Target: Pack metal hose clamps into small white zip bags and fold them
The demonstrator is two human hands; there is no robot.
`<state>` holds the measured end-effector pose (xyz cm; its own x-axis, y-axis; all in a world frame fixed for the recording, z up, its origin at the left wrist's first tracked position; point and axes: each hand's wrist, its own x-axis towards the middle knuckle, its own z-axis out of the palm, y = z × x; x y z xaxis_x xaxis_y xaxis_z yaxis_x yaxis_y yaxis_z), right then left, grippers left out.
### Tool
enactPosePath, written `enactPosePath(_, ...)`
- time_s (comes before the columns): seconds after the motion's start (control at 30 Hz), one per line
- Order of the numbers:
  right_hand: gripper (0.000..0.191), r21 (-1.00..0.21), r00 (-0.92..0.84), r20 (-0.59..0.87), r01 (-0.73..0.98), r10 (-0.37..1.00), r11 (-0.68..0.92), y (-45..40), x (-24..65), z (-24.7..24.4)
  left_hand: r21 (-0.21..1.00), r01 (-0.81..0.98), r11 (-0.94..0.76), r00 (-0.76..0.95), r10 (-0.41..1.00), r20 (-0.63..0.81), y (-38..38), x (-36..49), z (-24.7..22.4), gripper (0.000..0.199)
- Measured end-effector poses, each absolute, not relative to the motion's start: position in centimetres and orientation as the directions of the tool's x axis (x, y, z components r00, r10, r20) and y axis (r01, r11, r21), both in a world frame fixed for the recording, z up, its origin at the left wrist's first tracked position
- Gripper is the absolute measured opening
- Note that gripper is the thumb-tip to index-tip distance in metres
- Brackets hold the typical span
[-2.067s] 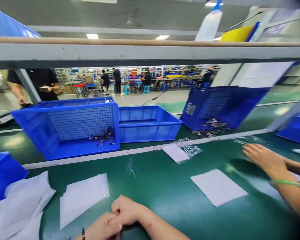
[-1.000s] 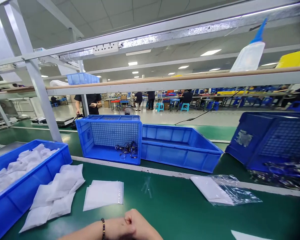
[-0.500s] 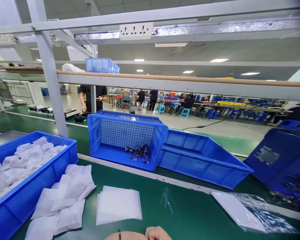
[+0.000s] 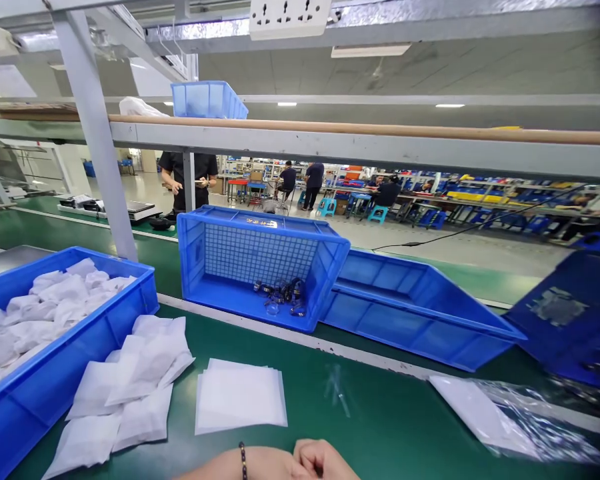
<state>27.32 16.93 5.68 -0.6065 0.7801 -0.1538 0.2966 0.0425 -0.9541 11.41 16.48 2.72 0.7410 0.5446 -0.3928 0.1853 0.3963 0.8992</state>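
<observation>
My left hand (image 4: 276, 463), with a dark beaded bracelet (image 4: 243, 461) at its wrist, reaches in from the bottom edge. It meets my right hand (image 4: 325, 459), whose fingers are curled closed; anything inside them is hidden. The left fingers are out of sight. Just beyond the hands lies a small stack of white sheets (image 4: 241, 397) on the green table (image 4: 375, 427). Filled white pouches (image 4: 143, 363) are piled to the left. Several small dark and shiny parts (image 4: 285, 293) rest in a blue crate (image 4: 250, 312) tipped on its side.
At left stands a blue bin (image 4: 80, 337) of white pouches. Another blue bin (image 4: 405, 327) sits right of the tipped crate, with a darker one (image 4: 565, 320) beyond. A clear plastic bag with white sheets (image 4: 505, 417) lies at right. A co-worker (image 4: 190, 177) stands across the table.
The camera view has tilted down, so the far shelf and socket strip sit higher. More of both my hands shows at the bottom; they remain together.
</observation>
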Motion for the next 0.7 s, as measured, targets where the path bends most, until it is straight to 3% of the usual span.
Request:
enactPosePath(0.13,0.041,-0.976,-0.635,-0.092,0.209,0.767,0.056,17.0,27.7,6.4,0.812,0.155,0.562,0.844,0.353,-0.405,15.6,12.0,5.0,0.059)
enactPosePath(0.2,0.038,-0.988,-0.637,-0.055,0.145,0.769,0.049,17.2,28.1,7.0,0.780,0.097,0.618,0.858,0.346,-0.381,15.5,12.0,6.4,0.058)
enactPosePath(0.27,0.036,-0.999,-0.639,-0.040,0.011,0.768,-0.043,17.8,28.6,7.5,0.797,0.116,0.593,0.863,0.337,-0.376,15.9,11.9,7.6,0.050)
enactPosePath(0.37,0.037,-0.984,-0.641,-0.110,-0.036,0.760,-0.172,18.9,29.4,7.4,0.843,0.186,0.504,0.874,0.307,-0.376,16.8,11.9,8.6,0.043)
enactPosePath(0.47,0.036,-0.958,-0.668,-0.156,-0.076,0.728,-0.275,19.7,29.9,6.7,0.935,0.251,0.250,0.890,0.321,-0.325,16.5,12.3,9.5,0.036)
enactPosePath(0.53,0.041,-0.941,-0.686,-0.158,-0.112,0.710,-0.318,20.1,30.0,6.3,0.958,0.282,-0.055,0.874,0.425,-0.233,15.4,13.1,10.2,0.029)
enactPosePath(0.6,0.043,-0.927,-0.707,-0.149,-0.143,0.692,-0.346,20.4,30.0,6.2,0.869,0.287,-0.402,0.875,0.479,-0.067,14.0,14.2,10.8,0.025)
enactPosePath(0.7,0.041,-0.913,-0.726,-0.129,-0.179,0.675,-0.366,20.6,30.2,6.3,0.603,0.206,-0.771,0.928,0.349,0.128,11.9,16.6,10.8,0.048)
